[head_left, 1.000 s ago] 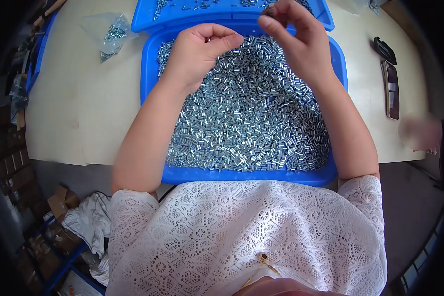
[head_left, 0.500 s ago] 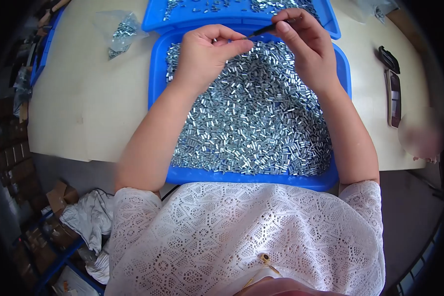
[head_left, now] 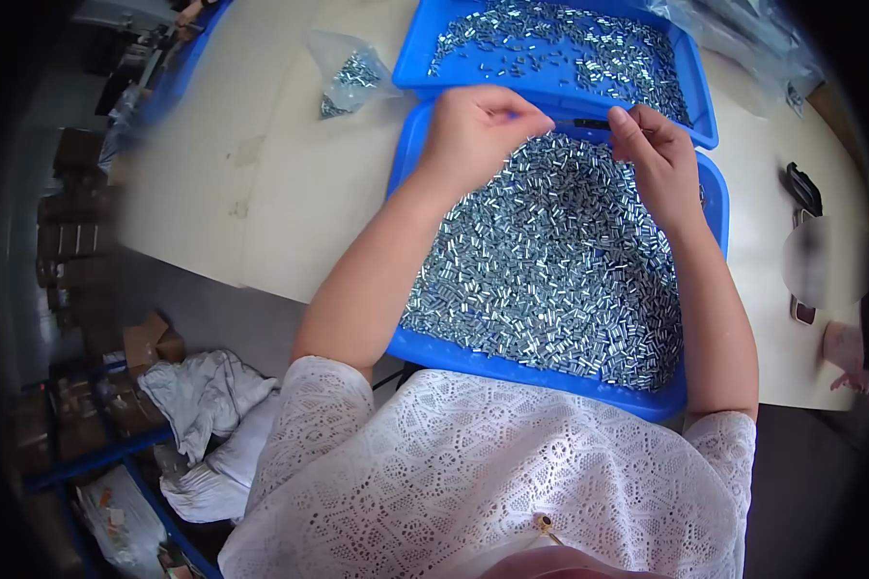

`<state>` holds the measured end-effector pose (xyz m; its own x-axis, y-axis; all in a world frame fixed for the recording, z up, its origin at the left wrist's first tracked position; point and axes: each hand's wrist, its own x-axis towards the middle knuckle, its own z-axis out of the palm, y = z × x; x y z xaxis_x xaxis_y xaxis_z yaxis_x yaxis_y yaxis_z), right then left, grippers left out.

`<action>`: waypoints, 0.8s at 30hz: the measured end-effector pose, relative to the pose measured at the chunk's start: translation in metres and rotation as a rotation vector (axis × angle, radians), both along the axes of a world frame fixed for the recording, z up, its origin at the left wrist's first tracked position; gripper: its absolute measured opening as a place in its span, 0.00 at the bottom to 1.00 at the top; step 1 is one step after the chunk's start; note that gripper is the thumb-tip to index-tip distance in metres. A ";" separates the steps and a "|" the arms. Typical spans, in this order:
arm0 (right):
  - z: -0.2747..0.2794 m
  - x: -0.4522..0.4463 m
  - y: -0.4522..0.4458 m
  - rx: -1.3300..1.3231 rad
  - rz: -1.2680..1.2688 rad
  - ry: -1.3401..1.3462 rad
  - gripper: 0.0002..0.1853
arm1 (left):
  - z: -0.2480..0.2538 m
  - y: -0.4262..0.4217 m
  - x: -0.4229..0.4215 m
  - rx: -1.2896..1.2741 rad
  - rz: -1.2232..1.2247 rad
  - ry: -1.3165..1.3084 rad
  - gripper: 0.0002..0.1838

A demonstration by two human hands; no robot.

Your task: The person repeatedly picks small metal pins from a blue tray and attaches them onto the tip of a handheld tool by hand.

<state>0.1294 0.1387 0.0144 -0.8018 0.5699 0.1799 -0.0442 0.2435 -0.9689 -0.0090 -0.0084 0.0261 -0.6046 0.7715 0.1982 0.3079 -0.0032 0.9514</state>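
My left hand (head_left: 483,135) is closed in a pinch above the far left part of a blue bin (head_left: 405,183); whatever lies between its fingertips is too small to make out. In my right hand (head_left: 658,159) is a slim black-handled tool (head_left: 590,124), gripped between thumb and fingers. Its thin tip points left and reaches close to my left fingertips. Below both hands, the bin holds a great heap of small shiny metal cylinders (head_left: 550,261).
Behind the bin stands a second blue tray (head_left: 415,58) with scattered metal cylinders. A clear plastic bag (head_left: 352,77) of metal pieces lies on the table (head_left: 203,183) at left. On the right are a black object (head_left: 802,188) and another person's hand (head_left: 848,357).
The view has shifted and tilted, so the bins appear further right and lower. Both hands keep their pinches, and the black-handled tool now lies more level between them.
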 end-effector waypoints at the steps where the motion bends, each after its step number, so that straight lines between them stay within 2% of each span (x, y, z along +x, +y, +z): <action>1: 0.001 0.000 0.000 -0.003 0.003 0.011 0.19 | 0.013 -0.006 -0.007 -0.033 0.110 0.136 0.06; 3: 0.003 0.001 0.000 -0.010 0.011 0.125 0.18 | 0.024 -0.022 -0.033 -0.059 0.275 0.270 0.08; 7: 0.006 0.003 -0.002 -0.033 0.041 0.135 0.17 | 0.053 -0.060 -0.087 -0.527 0.688 0.775 0.11; 8: 0.006 0.003 -0.002 -0.012 0.057 0.146 0.17 | 0.060 -0.061 -0.090 -0.637 0.709 0.649 0.11; 11: 0.004 0.004 -0.004 0.033 0.070 0.147 0.16 | 0.044 -0.066 -0.130 -0.584 0.662 0.732 0.12; 14: 0.006 0.004 -0.004 0.065 0.059 0.157 0.15 | 0.047 -0.062 -0.138 -0.452 0.608 0.576 0.13; 16: 0.007 0.006 -0.006 0.041 0.040 0.148 0.14 | 0.060 -0.060 -0.129 0.060 0.000 -0.718 0.14; 17: 0.009 0.006 -0.006 0.025 0.036 0.165 0.14 | 0.054 -0.053 -0.112 0.153 -0.130 -0.988 0.18; 19: 0.008 0.005 -0.004 0.020 0.004 0.221 0.14 | 0.038 -0.038 -0.083 0.119 -0.339 -1.230 0.18; 24: 0.007 0.006 -0.001 0.013 -0.059 0.265 0.12 | 0.007 -0.007 -0.013 0.011 -0.305 -1.256 0.15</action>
